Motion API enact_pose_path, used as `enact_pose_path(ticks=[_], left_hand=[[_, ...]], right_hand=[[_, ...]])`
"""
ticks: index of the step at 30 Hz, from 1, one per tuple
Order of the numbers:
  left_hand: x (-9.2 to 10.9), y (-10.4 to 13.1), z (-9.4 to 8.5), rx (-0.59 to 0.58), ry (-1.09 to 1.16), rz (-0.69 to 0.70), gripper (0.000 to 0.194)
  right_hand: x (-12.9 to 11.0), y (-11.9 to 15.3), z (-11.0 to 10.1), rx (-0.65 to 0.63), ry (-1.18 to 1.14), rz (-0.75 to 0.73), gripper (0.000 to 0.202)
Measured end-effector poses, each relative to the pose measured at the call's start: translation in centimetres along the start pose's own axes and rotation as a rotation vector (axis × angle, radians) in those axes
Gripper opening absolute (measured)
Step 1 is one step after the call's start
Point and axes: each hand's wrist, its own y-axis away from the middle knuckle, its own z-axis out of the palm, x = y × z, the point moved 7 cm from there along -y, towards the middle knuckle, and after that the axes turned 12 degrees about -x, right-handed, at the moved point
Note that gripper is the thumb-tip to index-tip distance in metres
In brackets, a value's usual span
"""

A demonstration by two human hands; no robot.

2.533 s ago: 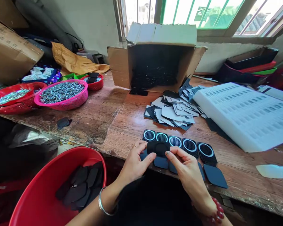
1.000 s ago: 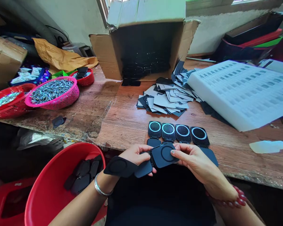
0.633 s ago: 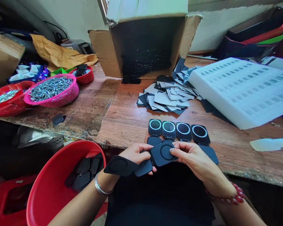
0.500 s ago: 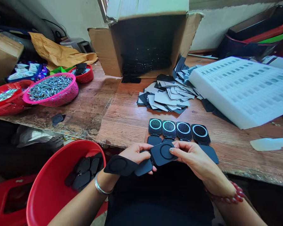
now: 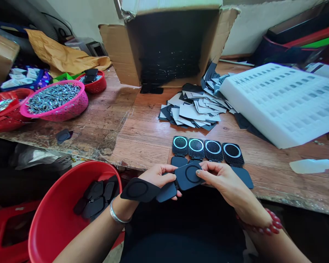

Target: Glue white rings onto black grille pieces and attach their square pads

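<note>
A black hinged folding panel (image 5: 184,180) with a ring mark on its upper half, apparently a folding charger shell, is held between both hands above the table's front edge. My left hand (image 5: 156,176) grips it near the hinge, thumb on top and fingertips underneath. The thumb of my right hand (image 5: 222,180) presses on the face beside the ring, fingers closed at the right edge. A thin black sheet (image 5: 135,190) with a ring mark lies across the back of my left hand and wrist. Just beyond, several opened black hinged panels (image 5: 233,155) with white rings and grid backs stand in a row.
A pile of grey-and-black sheets (image 5: 193,111) lies before an open cardboard box (image 5: 119,54). White foam tray (image 5: 263,109) at right, translucent bottle (image 5: 312,166) nearby. Pink basket (image 5: 55,113) of metal parts at left. Red bucket (image 5: 52,212) with black panels below the table edge.
The view has shifted slightly. Both hands keep their grip on the panel, the right thumb still against its ringed face. The sheet on my left wrist stays put.
</note>
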Motion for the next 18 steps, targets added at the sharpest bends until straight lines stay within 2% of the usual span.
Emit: enact_pose_path(ticks=[10, 18], left_hand=[[-0.6, -0.4, -0.5, 0.054, 0.035, 0.018, 0.035], [-0.9, -0.5, -0.9, 0.094, 0.056, 0.031, 0.035]], right_hand=[[0.2, 0.0, 0.0, 0.010, 0.066, -0.030, 0.040], [-0.9, 0.4, -0.3, 0.153, 0.276, -0.160, 0.028]])
